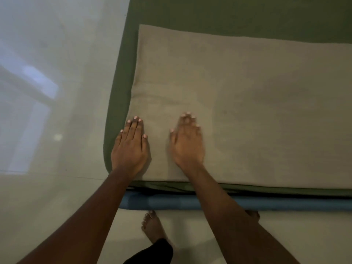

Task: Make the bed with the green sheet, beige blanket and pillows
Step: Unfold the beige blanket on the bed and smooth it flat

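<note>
The left hand (129, 149) and right hand (187, 145) press flat, fingers straight, grasping nothing, on the near left corner of the rectangular beige woven blanket (247, 111). It lies smooth on the matte green sheet (118, 92).

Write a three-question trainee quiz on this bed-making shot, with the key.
1. True or false: the left hand and the right hand both lie flat on the beige blanket.
2. What lies directly under the blanket? A) green sheet B) white pillow C) bare floor
3. Fill in: the layer showing below the sheet's near edge is coloured ___.
Key: 1 true; 2 A; 3 blue.
</note>
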